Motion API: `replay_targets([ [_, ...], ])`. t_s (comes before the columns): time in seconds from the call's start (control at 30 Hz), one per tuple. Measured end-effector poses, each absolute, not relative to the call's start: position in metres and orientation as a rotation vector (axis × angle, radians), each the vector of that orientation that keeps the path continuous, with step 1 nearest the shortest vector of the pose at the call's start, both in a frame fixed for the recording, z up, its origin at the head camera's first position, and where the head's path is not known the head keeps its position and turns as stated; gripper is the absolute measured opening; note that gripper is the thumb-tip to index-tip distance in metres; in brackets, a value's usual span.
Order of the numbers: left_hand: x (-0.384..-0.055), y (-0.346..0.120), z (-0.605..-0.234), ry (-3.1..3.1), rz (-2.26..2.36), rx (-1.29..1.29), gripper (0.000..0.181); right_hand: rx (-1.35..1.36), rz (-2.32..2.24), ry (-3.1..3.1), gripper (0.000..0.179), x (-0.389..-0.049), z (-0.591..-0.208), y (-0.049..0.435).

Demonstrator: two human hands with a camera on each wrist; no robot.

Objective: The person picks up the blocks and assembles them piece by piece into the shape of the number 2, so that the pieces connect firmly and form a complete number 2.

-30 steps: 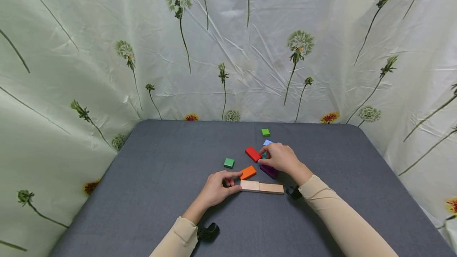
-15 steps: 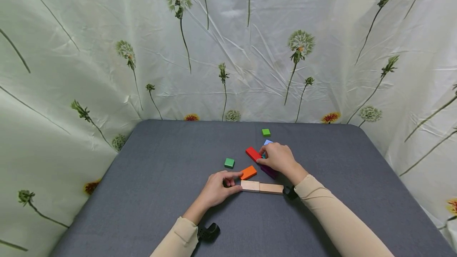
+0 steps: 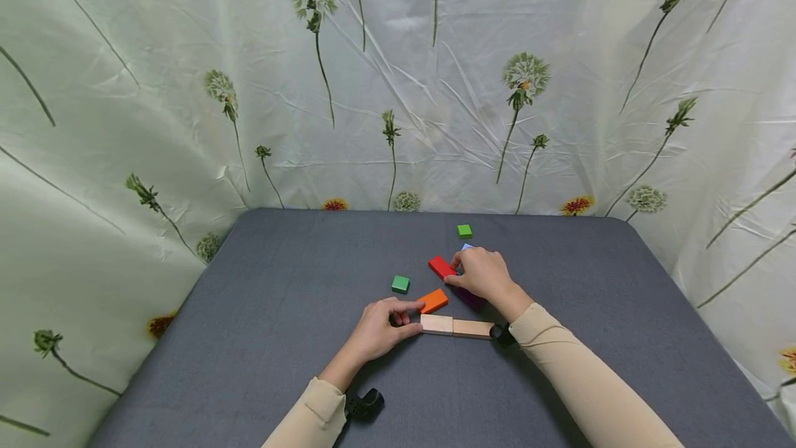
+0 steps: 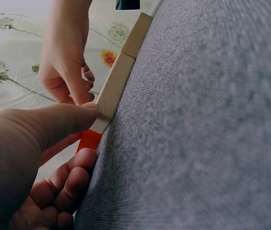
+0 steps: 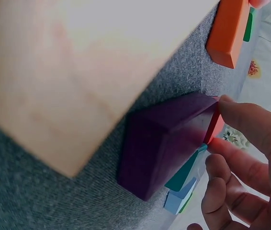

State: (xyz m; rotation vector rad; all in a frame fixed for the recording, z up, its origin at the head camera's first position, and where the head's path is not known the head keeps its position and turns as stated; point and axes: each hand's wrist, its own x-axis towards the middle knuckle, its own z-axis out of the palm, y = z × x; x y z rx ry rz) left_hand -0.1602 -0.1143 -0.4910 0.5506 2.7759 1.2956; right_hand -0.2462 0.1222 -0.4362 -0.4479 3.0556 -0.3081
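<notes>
My right hand (image 3: pixel 488 274) pinches the near end of a red block (image 3: pixel 440 267) between thumb and index finger. In the right wrist view, a dark purple block (image 5: pixel 169 139) lies right beside the thumb, and a teal block (image 5: pixel 186 170) sits behind it. Two plain wooden blocks stand end to end in a row: a pale one (image 3: pixel 437 324) on the left and a tan one (image 3: pixel 471 328) on the right. My left hand (image 3: pixel 379 327) has its thumb against the pale block's left end. Its index finger reaches an orange block (image 3: pixel 433 301), while the other fingers are curled.
A green block (image 3: pixel 401 284) lies left of the red one. Farther back are a light blue block (image 5: pixel 178 199), partly behind the right hand, and a bright green block (image 3: pixel 464 231). The grey cloth-covered table (image 3: pixel 298 261) ends at a flowered curtain (image 3: pixel 435 88).
The right hand has shifted slightly left and nearer, its thumb moving along the red block's end. Its wrist mount now covers the tan block's right end. The left hand stays put.
</notes>
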Motion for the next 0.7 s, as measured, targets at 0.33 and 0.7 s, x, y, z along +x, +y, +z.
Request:
replay_targets([
  [0.33, -0.1607, -0.1145, -0.4923, 2.765, 1.309, 0.534, 0.036, -0.444, -0.316, 3.016, 0.030, -0.2454, -0.4335, 0.1230],
  [0.7, -0.1604, -0.1149, -0.4924, 2.767, 1.304, 0.547, 0.036, -0.435, -0.325, 2.952, 0.029, -0.2423, -0.4276, 0.1293],
])
